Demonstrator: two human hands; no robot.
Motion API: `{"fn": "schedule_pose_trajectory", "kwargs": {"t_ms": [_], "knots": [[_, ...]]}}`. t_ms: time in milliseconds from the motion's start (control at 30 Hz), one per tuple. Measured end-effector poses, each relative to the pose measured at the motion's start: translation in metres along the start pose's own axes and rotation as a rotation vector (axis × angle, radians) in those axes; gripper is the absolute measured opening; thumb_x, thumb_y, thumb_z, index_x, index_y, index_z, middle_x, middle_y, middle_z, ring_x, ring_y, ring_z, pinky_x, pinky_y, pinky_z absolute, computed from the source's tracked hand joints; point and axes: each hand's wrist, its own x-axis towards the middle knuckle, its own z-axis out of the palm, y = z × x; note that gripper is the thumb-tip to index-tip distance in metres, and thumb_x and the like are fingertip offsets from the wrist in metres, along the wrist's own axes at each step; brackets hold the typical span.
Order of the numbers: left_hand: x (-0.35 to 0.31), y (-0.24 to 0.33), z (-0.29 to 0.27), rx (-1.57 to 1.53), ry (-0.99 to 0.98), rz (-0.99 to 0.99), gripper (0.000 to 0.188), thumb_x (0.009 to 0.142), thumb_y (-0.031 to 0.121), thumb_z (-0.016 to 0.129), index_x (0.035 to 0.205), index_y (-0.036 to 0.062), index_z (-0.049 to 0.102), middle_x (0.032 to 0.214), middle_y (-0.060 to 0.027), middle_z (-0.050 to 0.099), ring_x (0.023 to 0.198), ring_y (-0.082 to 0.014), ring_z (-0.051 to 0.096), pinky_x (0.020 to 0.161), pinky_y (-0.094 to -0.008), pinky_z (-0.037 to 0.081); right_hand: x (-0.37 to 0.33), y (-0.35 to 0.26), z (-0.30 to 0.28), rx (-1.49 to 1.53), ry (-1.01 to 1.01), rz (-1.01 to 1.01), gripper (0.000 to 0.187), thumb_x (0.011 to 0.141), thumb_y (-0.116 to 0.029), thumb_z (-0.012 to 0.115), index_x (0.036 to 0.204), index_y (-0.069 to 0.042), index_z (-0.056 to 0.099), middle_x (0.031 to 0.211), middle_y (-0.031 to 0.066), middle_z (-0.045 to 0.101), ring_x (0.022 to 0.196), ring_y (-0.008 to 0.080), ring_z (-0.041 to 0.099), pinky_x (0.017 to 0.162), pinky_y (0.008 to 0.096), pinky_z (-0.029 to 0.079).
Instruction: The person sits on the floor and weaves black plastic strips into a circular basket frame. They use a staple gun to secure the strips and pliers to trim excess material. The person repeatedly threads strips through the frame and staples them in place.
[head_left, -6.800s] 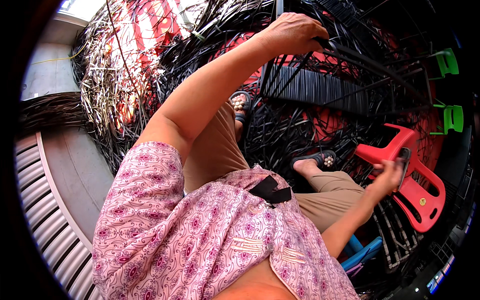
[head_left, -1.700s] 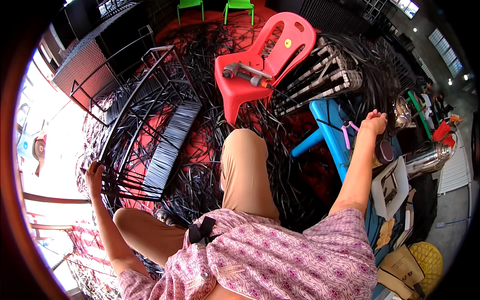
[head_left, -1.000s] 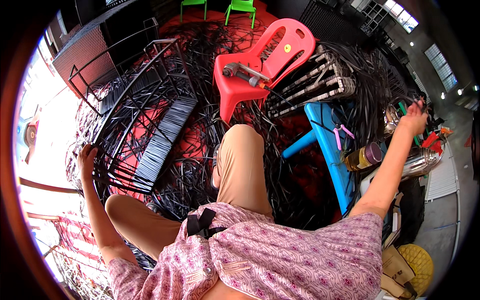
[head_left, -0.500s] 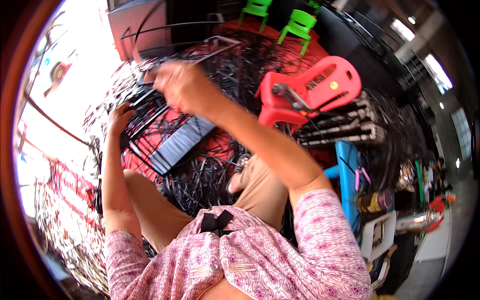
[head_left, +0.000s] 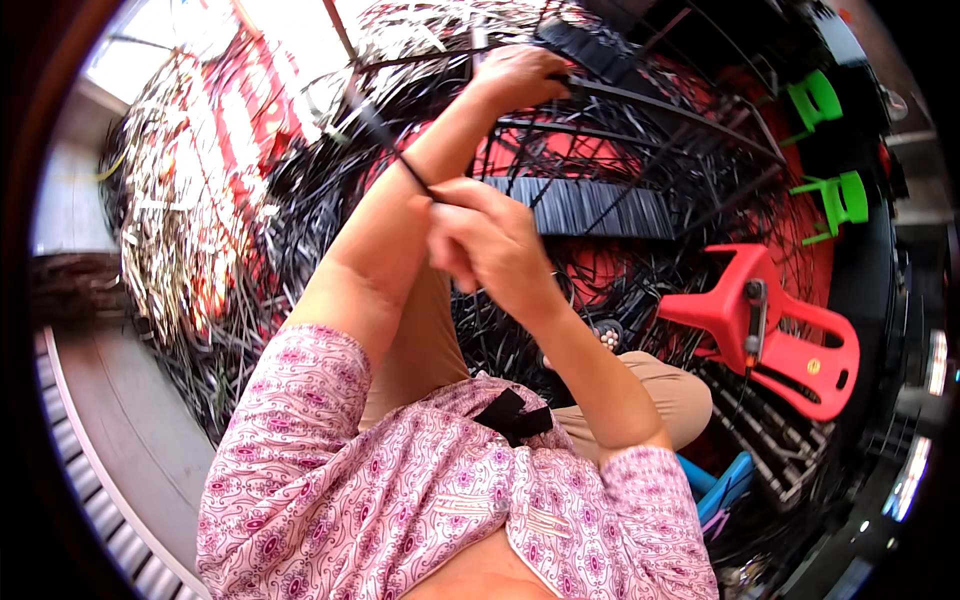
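Head view shows our left hand [head_left: 525, 77] gripping the black frame [head_left: 660, 109], our right hand [head_left: 485, 235] pinching, before our left forearm [head_left: 365, 255], a dark strip [head_left: 408, 166], probably light and flexible, best held near its end.

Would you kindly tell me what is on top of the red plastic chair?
A grey and black handheld tool lies on the red plastic chair. The patch of the chair directly beneath the tool is covered, so nothing there can be seen.

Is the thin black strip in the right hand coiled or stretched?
Stretched out: the strip runs nearly straight from the right hand past the left forearm, its far end blurred.
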Motion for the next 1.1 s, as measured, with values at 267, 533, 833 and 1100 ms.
{"fn": "schedule_pose_trajectory", "kwargs": {"t_ms": [267, 533, 833, 1100], "knots": [[0.004, -0.007, 0.001, -0.036, 0.016, -0.004, 0.033, 0.077, 0.041, 0.067, 0.101, 0.0172, 0.073, 0.091, -0.0076, 0.072, 0.091, -0.028, 0.069, 0.079, -0.0412, 0.054, -0.077, 0.087, -0.067, -0.001, 0.492, 0.066, 0.023, 0.099, -0.018, 0.055, 0.108, 0.001, 0.063, 0.068, 0.0038, 0.06, 0.052, 0.0091, 0.053, 0.05, 0.0217, 0.044], [0.002, -0.001, 0.001, -0.048, -0.016, 0.001, 0.03, 0.077, 0.038, 0.068, 0.097, 0.0166, 0.073, 0.092, -0.0077, 0.072, 0.094, -0.0276, 0.069, 0.082, -0.0419, 0.054, -0.063, 0.095, -0.075, -0.15, 0.138, 0.19, 0.061, 0.081, -0.023, 0.074, 0.134, 0.0, 0.053, 0.121, 0.01, 0.064, 0.115, 0.0198, 0.06, 0.105, 0.0358, 0.042], [-0.003, 0.002, 0.003, -0.058, -0.008, -0.031, 0.029, 0.076, 0.033, 0.068, 0.097, 0.0137, 0.072, 0.095, -0.0106, 0.072, 0.091, -0.0301, 0.069, 0.078, -0.0442, 0.055, 0.092, -0.059, -0.086, -0.991, 0.478, -0.475, 0.042, 0.099, -0.034, 0.056, 0.109, 0.005, 0.067, 0.104, 0.014, 0.07, 0.098, 0.0208, 0.064, 0.09, 0.0315, 0.046], [-0.008, -0.011, 0.021, -0.133, 0.264, 0.134, 0.042, 0.074, 0.031, 0.075, 0.111, 0.0125, 0.069, 0.111, -0.0108, 0.069, 0.103, -0.0298, 0.066, 0.092, -0.0408, 0.051, 0.24, -0.07, -0.103, -1.313, -0.121, 0.362, 0.057, 0.089, -0.055, 0.062, 0.084, 0.002, 0.071, 0.076, 0.0085, 0.068, 0.068, 0.0155, 0.062, 0.07, 0.0342, 0.051]]}}
